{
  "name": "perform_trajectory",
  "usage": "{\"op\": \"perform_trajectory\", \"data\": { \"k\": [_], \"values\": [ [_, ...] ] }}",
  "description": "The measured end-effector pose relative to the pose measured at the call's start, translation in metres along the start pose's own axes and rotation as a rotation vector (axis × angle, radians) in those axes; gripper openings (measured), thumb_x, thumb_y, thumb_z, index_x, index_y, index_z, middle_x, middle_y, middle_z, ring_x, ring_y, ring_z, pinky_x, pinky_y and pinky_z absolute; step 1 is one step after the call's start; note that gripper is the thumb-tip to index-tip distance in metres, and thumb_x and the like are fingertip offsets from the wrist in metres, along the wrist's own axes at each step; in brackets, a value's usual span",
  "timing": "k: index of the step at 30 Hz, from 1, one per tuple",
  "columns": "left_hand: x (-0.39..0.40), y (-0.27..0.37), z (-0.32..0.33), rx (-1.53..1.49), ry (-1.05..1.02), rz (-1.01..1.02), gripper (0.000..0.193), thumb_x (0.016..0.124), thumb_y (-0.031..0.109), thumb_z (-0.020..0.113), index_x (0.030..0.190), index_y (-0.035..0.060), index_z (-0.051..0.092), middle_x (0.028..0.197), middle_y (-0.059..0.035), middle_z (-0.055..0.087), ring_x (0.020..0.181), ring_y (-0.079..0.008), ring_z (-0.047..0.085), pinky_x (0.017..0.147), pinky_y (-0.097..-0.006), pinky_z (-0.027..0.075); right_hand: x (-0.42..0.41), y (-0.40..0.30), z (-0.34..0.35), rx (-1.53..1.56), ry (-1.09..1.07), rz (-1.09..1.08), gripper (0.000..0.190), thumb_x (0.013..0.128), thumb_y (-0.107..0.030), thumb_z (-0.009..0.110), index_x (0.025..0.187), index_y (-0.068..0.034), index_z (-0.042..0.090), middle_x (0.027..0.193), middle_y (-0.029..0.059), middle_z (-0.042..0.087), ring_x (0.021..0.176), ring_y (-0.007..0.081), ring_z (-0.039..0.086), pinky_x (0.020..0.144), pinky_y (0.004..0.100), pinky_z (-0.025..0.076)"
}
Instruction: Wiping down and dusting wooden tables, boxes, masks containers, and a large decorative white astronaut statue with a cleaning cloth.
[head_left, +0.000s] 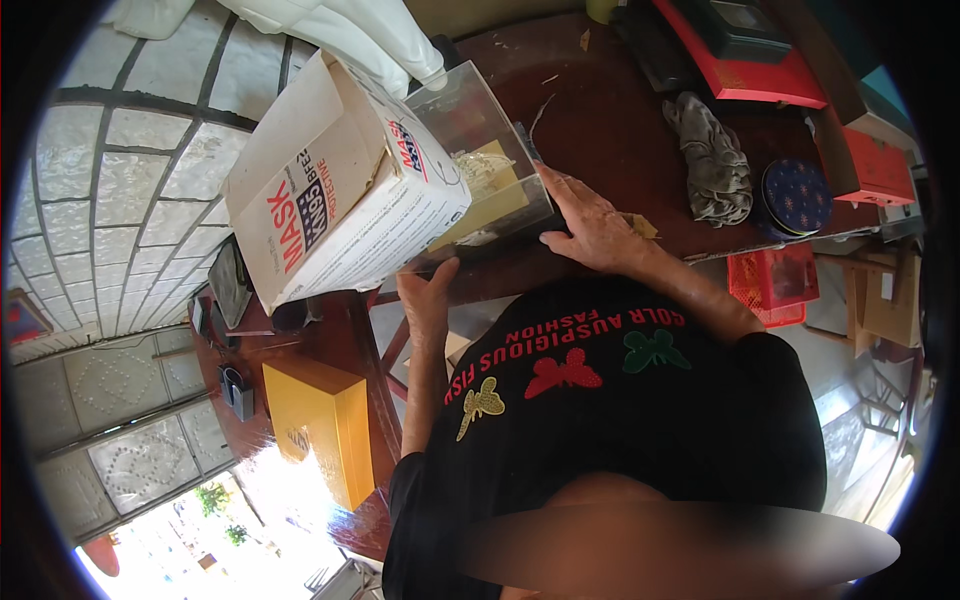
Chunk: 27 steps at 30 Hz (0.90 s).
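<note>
A clear plastic case (474, 112) stands on the dark red table before me, with a yellow piece and a pale, ornate object inside. My left hand (427, 289) is at its near left corner, thumb raised, fingers partly hidden under the edge of a mask carton. My right hand (589, 221) grips the case's right side, fingertips on the edge and thumb apart. The large white cardboard mask carton (352, 172) leans tilted over the left part of the case, its flaps worn. A white figure (360, 37) lies or stands behind them.
A crumpled grey cloth (709, 161) and a round dark blue tin (796, 196) lie to the right, near red boxes (874, 165). At the left, a yellow box (319, 427) stands on another table surface. A red plastic basket (772, 285) is below the table's right edge.
</note>
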<state>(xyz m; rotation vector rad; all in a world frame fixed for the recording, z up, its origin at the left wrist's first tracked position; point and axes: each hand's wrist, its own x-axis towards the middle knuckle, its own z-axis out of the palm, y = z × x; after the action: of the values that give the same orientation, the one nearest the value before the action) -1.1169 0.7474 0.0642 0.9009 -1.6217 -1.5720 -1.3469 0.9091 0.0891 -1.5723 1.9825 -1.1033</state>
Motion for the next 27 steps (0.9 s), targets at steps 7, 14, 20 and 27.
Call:
{"op": "perform_trajectory", "data": {
  "k": [7, 14, 20, 27],
  "values": [
    [0.019, 0.048, -0.06, -0.207, 0.048, 0.388, 0.105, 0.07, 0.055, 0.082, 0.146, 0.0026, 0.033, 0.143, -0.0185, 0.045, 0.131, -0.0301, 0.046, 0.112, -0.0473, 0.036, -0.068, 0.02, -0.068, 0.176, -0.052, 0.109, 0.08, 0.079, -0.021, 0.076, 0.149, -0.016, 0.038, 0.151, 0.017, 0.036, 0.139, 0.0363, 0.037, 0.115, 0.047, 0.032],
    [0.053, 0.147, -0.005, 0.082, 0.111, 0.695, 0.133, 0.057, 0.065, 0.086, 0.154, 0.0066, 0.018, 0.147, -0.0155, 0.038, 0.127, -0.0285, 0.051, 0.106, -0.0465, 0.046, -0.119, 0.057, -0.055, -0.672, -0.161, -0.032, 0.065, 0.077, -0.023, 0.076, 0.138, -0.031, 0.053, 0.154, 0.0077, 0.033, 0.142, 0.0309, 0.035, 0.115, 0.0566, 0.028],
    [0.057, 0.152, 0.014, 0.019, 0.084, 0.667, 0.132, 0.053, 0.06, 0.09, 0.153, 0.0079, 0.021, 0.142, -0.0133, 0.043, 0.125, -0.0284, 0.053, 0.105, -0.0453, 0.049, -0.086, 0.07, -0.091, -0.344, -0.205, -0.048, 0.068, 0.074, -0.02, 0.077, 0.137, -0.025, 0.054, 0.151, 0.0088, 0.037, 0.141, 0.031, 0.035, 0.114, 0.0546, 0.027],
    [0.049, 0.142, 0.019, 0.098, 0.156, 0.731, 0.124, 0.056, 0.055, 0.091, 0.151, 0.0139, 0.022, 0.14, -0.0137, 0.044, 0.127, -0.0298, 0.051, 0.106, -0.0466, 0.049, -0.084, 0.098, -0.099, -0.93, 0.287, 0.311, 0.076, 0.07, -0.024, 0.079, 0.14, -0.021, 0.05, 0.149, 0.0123, 0.038, 0.137, 0.0351, 0.037, 0.111, 0.0544, 0.029]
  ]
}}
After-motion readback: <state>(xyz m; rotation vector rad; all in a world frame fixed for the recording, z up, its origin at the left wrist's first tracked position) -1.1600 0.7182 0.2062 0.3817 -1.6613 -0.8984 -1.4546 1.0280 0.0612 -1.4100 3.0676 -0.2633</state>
